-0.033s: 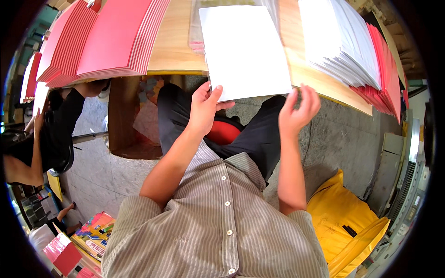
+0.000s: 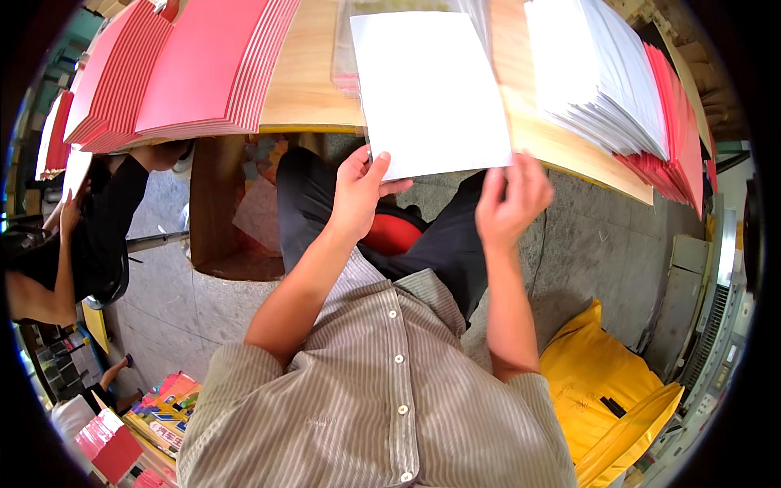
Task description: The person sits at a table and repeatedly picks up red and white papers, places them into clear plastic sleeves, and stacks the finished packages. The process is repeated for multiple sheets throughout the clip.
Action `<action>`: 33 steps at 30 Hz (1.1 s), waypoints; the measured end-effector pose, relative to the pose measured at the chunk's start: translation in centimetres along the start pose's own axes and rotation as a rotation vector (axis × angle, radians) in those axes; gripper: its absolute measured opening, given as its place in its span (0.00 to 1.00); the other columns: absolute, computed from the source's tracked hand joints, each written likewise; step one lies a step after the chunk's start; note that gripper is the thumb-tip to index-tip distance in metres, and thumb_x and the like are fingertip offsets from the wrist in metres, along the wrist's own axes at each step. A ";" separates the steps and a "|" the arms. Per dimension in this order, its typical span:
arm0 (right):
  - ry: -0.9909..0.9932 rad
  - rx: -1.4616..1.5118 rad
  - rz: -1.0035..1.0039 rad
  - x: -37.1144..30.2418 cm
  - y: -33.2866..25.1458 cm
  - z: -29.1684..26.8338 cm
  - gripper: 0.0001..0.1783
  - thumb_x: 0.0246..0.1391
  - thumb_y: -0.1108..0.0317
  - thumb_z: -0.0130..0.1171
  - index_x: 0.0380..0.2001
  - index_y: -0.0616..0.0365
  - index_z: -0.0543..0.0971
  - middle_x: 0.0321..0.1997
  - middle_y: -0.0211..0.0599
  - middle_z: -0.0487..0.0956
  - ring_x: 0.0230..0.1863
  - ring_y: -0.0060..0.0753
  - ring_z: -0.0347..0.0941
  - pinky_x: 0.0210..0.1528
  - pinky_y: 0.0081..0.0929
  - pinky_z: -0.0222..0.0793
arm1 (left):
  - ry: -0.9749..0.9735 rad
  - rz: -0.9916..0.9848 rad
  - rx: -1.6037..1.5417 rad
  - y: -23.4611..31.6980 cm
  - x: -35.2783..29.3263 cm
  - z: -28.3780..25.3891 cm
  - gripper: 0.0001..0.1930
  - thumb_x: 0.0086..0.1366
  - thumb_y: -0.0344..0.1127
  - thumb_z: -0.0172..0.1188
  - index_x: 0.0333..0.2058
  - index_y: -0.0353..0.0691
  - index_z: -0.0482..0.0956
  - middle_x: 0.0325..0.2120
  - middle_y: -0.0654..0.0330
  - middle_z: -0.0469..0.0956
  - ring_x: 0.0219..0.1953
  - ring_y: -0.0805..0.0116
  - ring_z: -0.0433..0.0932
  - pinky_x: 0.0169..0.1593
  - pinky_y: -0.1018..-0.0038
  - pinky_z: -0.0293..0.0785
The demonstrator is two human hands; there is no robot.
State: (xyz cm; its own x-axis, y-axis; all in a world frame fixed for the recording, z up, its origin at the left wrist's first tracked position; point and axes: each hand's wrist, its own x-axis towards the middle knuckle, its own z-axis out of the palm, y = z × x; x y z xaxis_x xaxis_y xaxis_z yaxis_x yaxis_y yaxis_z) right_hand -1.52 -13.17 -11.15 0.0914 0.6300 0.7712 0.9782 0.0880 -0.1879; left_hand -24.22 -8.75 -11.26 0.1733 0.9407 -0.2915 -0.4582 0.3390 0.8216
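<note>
A blank white sheet [image 2: 431, 89] lies over the table's near edge, its lower end sticking out toward me. My left hand [image 2: 358, 183] pinches the lower left corner, thumb on top and fingers beneath. At the lower right corner is my right hand [image 2: 514, 199], slightly blurred, thumb and fingers apart, fingertips at or touching the sheet's edge. Beneath the sheet shows a clear plastic sleeve [image 2: 345, 41] with pink-edged material in it.
Stacks of pink folders [image 2: 207, 65] stand at the left of the wooden table [image 2: 313, 89]. White sheets [image 2: 602, 73] and red ones [image 2: 679, 122] fan out at the right. A cardboard box [image 2: 220, 179], a yellow bag [image 2: 602, 382] and a seated person [image 2: 106, 220] are nearby.
My right hand has moved a little left, up to the sheet's lower right corner. The left hand keeps its pinch. The sheet has barely shifted.
</note>
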 end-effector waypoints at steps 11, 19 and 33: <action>-0.278 -0.127 -0.098 0.8 6.0 -1.4 0.22 0.65 0.57 0.57 0.55 0.58 0.80 0.65 0.38 0.76 0.70 0.44 0.66 0.74 0.54 0.47 | 0.015 -0.028 -0.024 0.2 -0.4 0.1 0.15 0.76 0.33 0.49 0.54 0.29 0.73 0.47 0.54 0.80 0.45 0.63 0.82 0.47 0.65 0.85; -0.365 1.171 1.077 -4.5 -1.1 -0.2 0.14 0.66 0.62 0.60 0.42 0.65 0.80 0.36 0.38 0.84 0.35 0.27 0.79 0.37 0.22 0.70 | 0.013 -0.072 -0.030 1.0 -1.1 -0.5 0.15 0.77 0.33 0.48 0.56 0.30 0.72 0.47 0.54 0.80 0.47 0.61 0.82 0.48 0.63 0.85; -0.252 1.368 1.148 3.8 -4.4 0.0 0.09 0.63 0.70 0.60 0.38 0.66 0.79 0.32 0.38 0.81 0.24 0.28 0.79 0.23 0.23 0.70 | -0.165 0.100 0.359 4.1 -1.1 0.0 0.16 0.74 0.30 0.52 0.56 0.27 0.69 0.39 0.52 0.82 0.31 0.65 0.85 0.31 0.76 0.82</action>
State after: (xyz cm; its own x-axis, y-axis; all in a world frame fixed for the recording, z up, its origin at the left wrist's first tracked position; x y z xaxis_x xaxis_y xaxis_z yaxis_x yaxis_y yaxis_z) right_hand -5.49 -11.13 -7.37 0.3858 0.9071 -0.1680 -0.3875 -0.0060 -0.9219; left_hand -26.27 -8.44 -7.60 0.2945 0.9450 -0.1427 -0.1519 0.1937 0.9692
